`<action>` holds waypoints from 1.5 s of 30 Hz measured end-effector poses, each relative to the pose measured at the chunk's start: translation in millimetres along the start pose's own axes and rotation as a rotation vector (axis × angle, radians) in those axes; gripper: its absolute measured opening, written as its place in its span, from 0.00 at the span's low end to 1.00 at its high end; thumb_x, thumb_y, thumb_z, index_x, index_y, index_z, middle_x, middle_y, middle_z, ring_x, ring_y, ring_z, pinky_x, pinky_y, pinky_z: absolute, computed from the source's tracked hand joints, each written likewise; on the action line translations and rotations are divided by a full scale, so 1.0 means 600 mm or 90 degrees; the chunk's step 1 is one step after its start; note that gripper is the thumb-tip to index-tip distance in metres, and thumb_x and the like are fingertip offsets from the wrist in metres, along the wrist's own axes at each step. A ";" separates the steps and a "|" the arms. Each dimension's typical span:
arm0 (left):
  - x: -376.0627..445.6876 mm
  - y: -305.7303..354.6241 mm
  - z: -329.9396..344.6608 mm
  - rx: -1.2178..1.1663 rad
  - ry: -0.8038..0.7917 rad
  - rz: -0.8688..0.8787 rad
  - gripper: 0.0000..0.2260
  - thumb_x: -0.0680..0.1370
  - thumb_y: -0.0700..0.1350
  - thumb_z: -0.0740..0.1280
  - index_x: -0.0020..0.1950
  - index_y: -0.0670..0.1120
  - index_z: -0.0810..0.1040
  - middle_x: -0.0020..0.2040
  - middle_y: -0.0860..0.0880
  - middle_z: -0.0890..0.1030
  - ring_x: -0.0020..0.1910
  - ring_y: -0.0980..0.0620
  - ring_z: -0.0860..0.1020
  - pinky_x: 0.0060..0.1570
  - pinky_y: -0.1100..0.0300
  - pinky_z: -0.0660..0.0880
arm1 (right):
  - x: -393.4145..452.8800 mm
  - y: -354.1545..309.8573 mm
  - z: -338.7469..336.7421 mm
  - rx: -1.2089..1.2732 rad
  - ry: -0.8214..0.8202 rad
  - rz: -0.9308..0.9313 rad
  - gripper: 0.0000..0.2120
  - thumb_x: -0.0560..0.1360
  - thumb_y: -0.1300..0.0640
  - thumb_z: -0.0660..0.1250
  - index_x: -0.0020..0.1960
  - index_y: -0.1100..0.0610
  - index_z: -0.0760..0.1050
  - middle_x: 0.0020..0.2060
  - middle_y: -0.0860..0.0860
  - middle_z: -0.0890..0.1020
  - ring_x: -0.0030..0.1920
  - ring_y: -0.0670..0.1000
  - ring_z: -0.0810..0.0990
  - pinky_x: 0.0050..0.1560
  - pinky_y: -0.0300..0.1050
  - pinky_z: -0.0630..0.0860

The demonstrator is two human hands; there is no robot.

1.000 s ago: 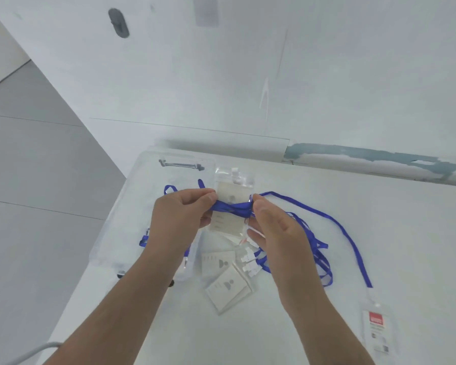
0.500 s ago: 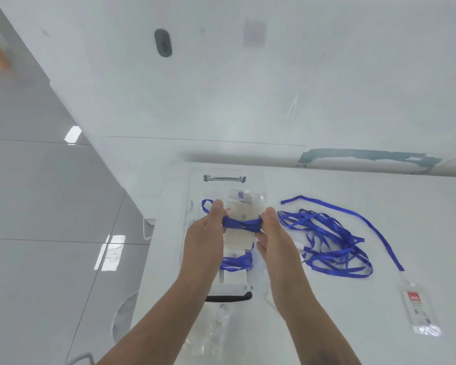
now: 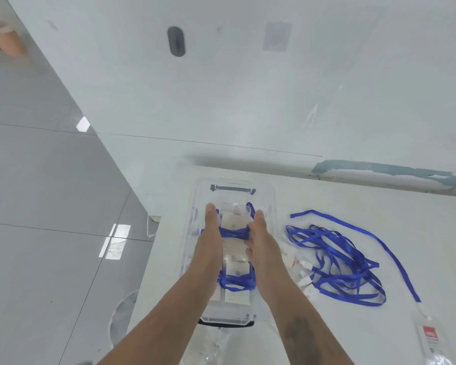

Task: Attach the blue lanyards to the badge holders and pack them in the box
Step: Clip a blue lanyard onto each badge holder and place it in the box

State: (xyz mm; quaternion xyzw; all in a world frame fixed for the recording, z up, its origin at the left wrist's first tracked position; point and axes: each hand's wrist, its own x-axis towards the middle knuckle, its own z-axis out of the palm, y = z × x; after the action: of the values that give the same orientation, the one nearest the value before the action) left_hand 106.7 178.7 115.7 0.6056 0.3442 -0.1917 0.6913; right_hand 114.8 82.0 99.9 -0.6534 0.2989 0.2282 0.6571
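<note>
Both hands have carried the lanyard-wrapped badge holder (image 3: 233, 229) from above the table into the clear box (image 3: 270, 206), the left hand (image 3: 211, 233) and right hand (image 3: 257, 234) still gripping its sides above an earlier packed bundle (image 3: 236, 279), so packing looks nearly done for this one.

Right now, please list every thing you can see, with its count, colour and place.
Box: one, clear, on the table's left part.
Wrapped badge holder: one, blue lanyard round it, held over the box.
Packed badge holder: one, in the box's near end.
Loose lanyards: a blue tangle, right of the box.
Red-printed badge: one, table's near right.
Table: one, white.
Left hand, right hand: both hold the wrapped holder.
</note>
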 end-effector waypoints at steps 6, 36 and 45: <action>0.054 0.017 0.008 -0.058 0.087 -0.050 0.29 0.80 0.67 0.45 0.67 0.51 0.72 0.61 0.51 0.76 0.57 0.52 0.72 0.67 0.55 0.58 | 0.068 0.001 0.033 0.006 -0.034 0.057 0.29 0.78 0.31 0.51 0.53 0.52 0.79 0.47 0.46 0.83 0.50 0.44 0.79 0.53 0.41 0.70; 0.079 0.036 0.013 -0.050 0.100 -0.064 0.30 0.81 0.65 0.48 0.77 0.49 0.62 0.75 0.45 0.65 0.75 0.47 0.63 0.73 0.50 0.56 | 0.117 -0.014 0.062 -0.006 -0.003 0.152 0.34 0.79 0.33 0.52 0.65 0.61 0.75 0.46 0.54 0.78 0.45 0.51 0.76 0.38 0.39 0.70; 0.036 0.041 -0.035 -0.006 0.099 0.236 0.31 0.75 0.71 0.52 0.73 0.58 0.68 0.69 0.61 0.72 0.71 0.55 0.68 0.74 0.46 0.61 | 0.022 -0.048 0.027 -0.030 -0.021 -0.034 0.22 0.80 0.37 0.53 0.64 0.50 0.71 0.62 0.51 0.77 0.61 0.51 0.75 0.67 0.48 0.68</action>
State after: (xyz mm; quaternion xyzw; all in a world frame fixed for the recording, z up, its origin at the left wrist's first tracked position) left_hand 133.5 206.9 117.2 0.6683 0.2801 -0.0123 0.6891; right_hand 145.5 95.8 111.0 -0.6724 0.2650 0.2284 0.6523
